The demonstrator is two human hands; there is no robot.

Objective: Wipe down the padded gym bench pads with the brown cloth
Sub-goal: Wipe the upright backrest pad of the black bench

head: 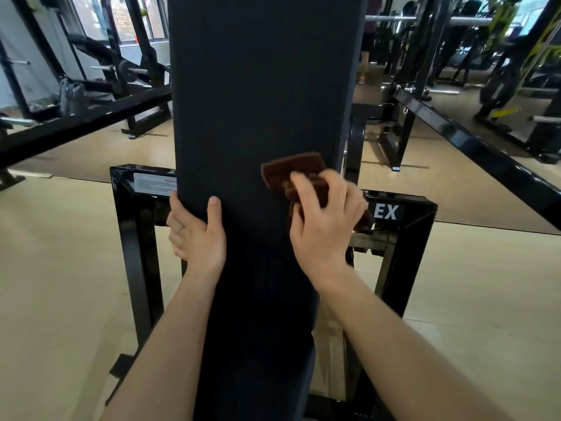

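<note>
Head view. I am looking down the length of a long dark bench pad (pixel 258 101), which is running from the bottom of the frame up and away from me. My left hand (pixel 197 235) is gripping the pad's left edge: the thumb is lying on the top surface and the fingers are curling round the side and under it. My right hand (pixel 326 220) is holding the brown cloth (pixel 296 174) against the right half of the pad, near its right edge; the fingers are bending over the folded cloth, part of which is sticking out beyond the fingertips onto the padding and part of which is hanging off behind the hand. The right hand is slightly blurred, so I cannot tell how each finger is lying.

Beneath the pad, a glossy black steel frame (pixel 127 226) is standing on the pale floor (pixel 54 268); it is carrying a white warning label (pixel 154 183) to the left of the pad and the white letters "EX" to the right. Other black gym machines (pixel 516 71) and barbell racks (pixel 133 68) are standing in the background.
</note>
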